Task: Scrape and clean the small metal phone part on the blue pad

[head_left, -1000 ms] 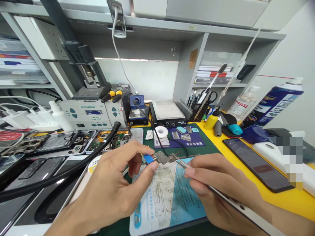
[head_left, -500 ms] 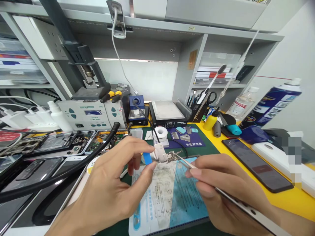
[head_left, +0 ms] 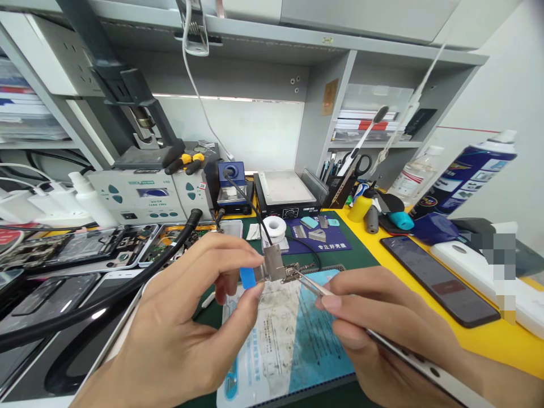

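My left hand [head_left: 187, 323] pinches a small silver metal part with a blue tab [head_left: 266, 269] between thumb and fingertips, held above the bench. My right hand [head_left: 382, 328] grips metal tweezers [head_left: 317, 288] like a pen. The tweezer tips touch the right end of the small part. Both hands hover over a worn blue and white mat [head_left: 284, 334] on the green bench cover.
Opened phones [head_left: 106, 249] and a thick black hose [head_left: 127, 283] lie at the left. A soldering station [head_left: 140, 195], a heating plate [head_left: 287, 195] and a solder reel [head_left: 274, 228] stand behind. A dark phone [head_left: 437, 280], a spray can [head_left: 467, 178] and bottles sit at the right.
The small part has turned in my left fingers and sits a little lower and left. The tweezers stay at its right end. The view has shifted slightly.
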`<act>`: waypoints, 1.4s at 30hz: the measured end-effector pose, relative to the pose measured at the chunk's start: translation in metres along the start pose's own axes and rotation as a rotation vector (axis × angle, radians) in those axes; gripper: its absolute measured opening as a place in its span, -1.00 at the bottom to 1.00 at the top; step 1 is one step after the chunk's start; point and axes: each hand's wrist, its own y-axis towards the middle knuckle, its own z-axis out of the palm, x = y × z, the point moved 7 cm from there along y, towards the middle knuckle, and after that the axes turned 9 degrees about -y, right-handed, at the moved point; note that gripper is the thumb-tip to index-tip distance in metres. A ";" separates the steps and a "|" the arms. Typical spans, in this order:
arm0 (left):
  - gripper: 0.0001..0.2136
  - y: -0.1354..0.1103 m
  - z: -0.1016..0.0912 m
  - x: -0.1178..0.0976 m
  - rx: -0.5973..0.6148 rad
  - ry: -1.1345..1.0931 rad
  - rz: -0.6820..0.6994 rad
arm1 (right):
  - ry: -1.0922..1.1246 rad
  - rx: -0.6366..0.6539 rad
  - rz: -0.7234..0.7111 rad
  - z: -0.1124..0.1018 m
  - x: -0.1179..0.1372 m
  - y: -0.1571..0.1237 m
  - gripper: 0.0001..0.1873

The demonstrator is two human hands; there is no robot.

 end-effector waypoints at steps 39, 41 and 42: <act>-0.86 -0.003 -0.002 0.005 -0.004 0.127 -0.089 | -0.023 -0.014 0.002 0.001 0.000 -0.001 -0.72; -0.86 -0.003 -0.001 0.005 -0.002 0.113 -0.087 | -0.035 -0.016 0.000 0.001 0.000 -0.001 -0.72; -0.85 -0.003 -0.001 0.005 -0.002 0.106 -0.090 | -0.039 -0.016 0.003 0.001 0.000 -0.001 -0.72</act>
